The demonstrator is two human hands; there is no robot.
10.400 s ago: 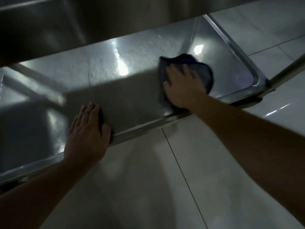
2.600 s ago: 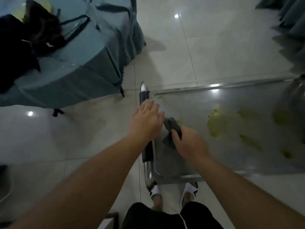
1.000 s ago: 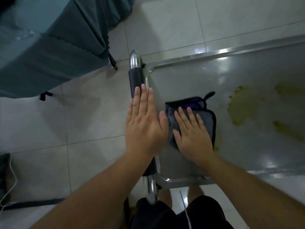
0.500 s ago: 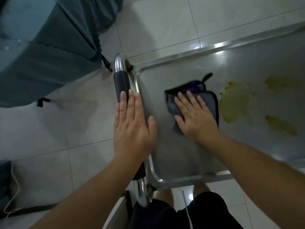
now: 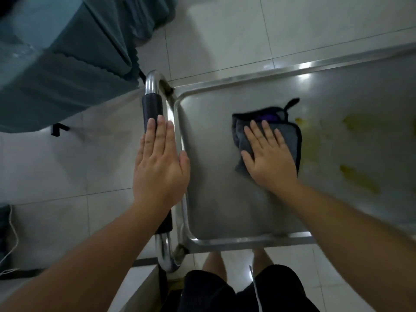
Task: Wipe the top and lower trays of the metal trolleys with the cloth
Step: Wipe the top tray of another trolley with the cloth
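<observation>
Step in hand: wiping top tray (image 5: pixel 216 212). My right hand (image 5: pixel 271 162) presses the cloth (image 5: pixel 290 134) flat, fingers straight, near the tray's handle end. Left hand (image 5: pixel 159 167) rests flat on the handle (image 5: pixel 152 106), grip uncurled. Next, I judge: sweep right across the yellow stains (image 5: pixel 358 179).

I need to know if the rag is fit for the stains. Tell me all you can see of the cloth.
The cloth is grey, dark-edged, with a purple patch and a small black hanging loop. It lies folded and rumpled flat on the steel top tray, left of yellowish stains. The right hand presses on it with straight fingers.
</observation>
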